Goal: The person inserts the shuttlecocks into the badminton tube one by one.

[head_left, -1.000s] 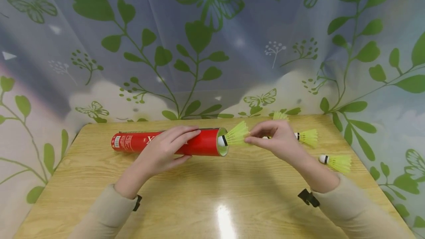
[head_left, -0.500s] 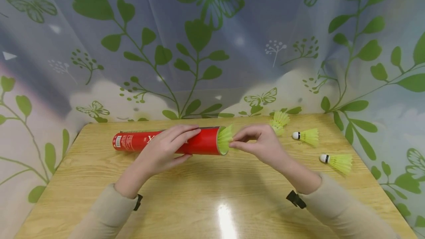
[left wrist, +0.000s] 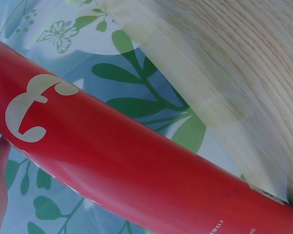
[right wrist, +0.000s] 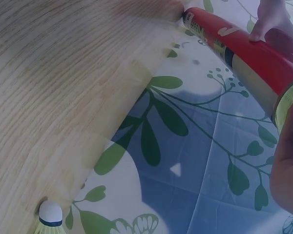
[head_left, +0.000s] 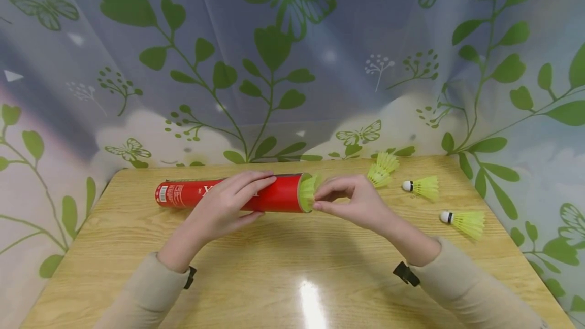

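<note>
A red shuttlecock tube [head_left: 283, 193] lies sideways near the back of the table, its open end facing right. My left hand [head_left: 228, 204] grips it around the middle, thumb on the near side and fingers over the top. In the left wrist view the red tube [left wrist: 151, 161] fills much of the picture. At the mouth, my right hand [head_left: 354, 199] pinches the skirt edge of a yellow shuttlecock [head_left: 309, 189] that sits mostly inside, its cork hidden by the tube wall. The right wrist view shows the right hand [right wrist: 289, 165] right at the tube's rim.
On the table [head_left: 256, 273], to the right, lie a shuttlecock [head_left: 422, 187] with a white cork and another shuttlecock [head_left: 463, 221] nearer the front. More yellow skirts [head_left: 383, 169] show behind the right hand. A patterned curtain [head_left: 292, 90] borders the back and sides.
My right hand has moved left, pushing the shuttlecock from outside the mouth into the tube, cork first. The left hand and tube have stayed nearly still.
</note>
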Action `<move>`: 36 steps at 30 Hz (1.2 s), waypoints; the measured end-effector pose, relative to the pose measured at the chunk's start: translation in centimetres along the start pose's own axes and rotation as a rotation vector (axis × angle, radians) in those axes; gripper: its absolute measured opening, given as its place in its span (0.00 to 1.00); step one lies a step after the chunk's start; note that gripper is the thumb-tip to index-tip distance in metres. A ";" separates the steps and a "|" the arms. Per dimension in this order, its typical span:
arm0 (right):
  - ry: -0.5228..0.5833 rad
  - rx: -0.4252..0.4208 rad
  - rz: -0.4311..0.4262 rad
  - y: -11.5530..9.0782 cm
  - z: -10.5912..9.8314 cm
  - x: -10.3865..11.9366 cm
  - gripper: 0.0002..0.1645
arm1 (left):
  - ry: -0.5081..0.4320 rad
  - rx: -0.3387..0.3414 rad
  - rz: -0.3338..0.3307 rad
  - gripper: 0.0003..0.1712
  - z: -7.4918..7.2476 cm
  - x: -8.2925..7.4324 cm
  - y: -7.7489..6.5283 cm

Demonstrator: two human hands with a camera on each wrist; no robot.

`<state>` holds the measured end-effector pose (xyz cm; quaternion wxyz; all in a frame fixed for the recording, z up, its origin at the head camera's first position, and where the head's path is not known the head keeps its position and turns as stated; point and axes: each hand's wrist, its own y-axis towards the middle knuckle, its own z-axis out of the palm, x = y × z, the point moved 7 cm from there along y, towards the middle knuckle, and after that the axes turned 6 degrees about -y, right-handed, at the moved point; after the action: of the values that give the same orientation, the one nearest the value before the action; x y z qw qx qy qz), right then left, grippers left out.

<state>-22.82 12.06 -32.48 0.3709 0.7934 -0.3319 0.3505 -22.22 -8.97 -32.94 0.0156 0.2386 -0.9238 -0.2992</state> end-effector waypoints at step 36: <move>0.014 -0.081 0.141 1.6 1.6 1.5 0.03 | 0.017 -0.022 0.022 0.43 0.0 0.3 -0.2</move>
<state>-22.76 9.53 -31.48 0.3795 0.7499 -0.3983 0.3675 -22.39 -9.25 -33.11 0.0295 0.2310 -0.9228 -0.3069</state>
